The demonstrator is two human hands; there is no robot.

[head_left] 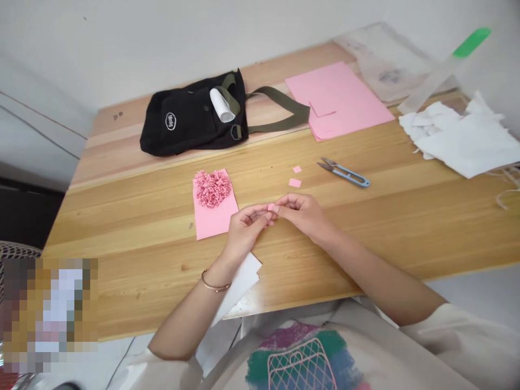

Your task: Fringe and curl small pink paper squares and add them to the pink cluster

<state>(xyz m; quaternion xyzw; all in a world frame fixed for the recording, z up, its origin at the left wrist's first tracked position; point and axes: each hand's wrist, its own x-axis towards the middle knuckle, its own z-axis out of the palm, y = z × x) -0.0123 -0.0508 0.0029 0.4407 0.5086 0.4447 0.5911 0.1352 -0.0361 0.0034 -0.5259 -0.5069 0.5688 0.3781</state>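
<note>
Between the fingertips of both hands is a small piece of pink paper (pixel 271 207), held just above the wooden table. My left hand (pixel 249 223), with a bracelet at the wrist, pinches it from the left. My right hand (pixel 303 213) has thumb and fingers closed on its right side. Left of the hands, a pile of small pink curled paper bits (pixel 212 188) sits on a pink paper sheet (pixel 215 221). Two small pink paper pieces (pixel 294 183) lie just beyond the hands. Blue-handled thread snips (pixel 345 173) rest to their right.
A black bag (pixel 190 116) with olive straps lies at the back, a white roll (pixel 221 105) on it. Pink sheets (pixel 341 97) are behind the snips. White crumpled paper (pixel 459 135) and a clear plastic bag (pixel 382 59) lie at right. White paper (pixel 239 287) is under my left forearm.
</note>
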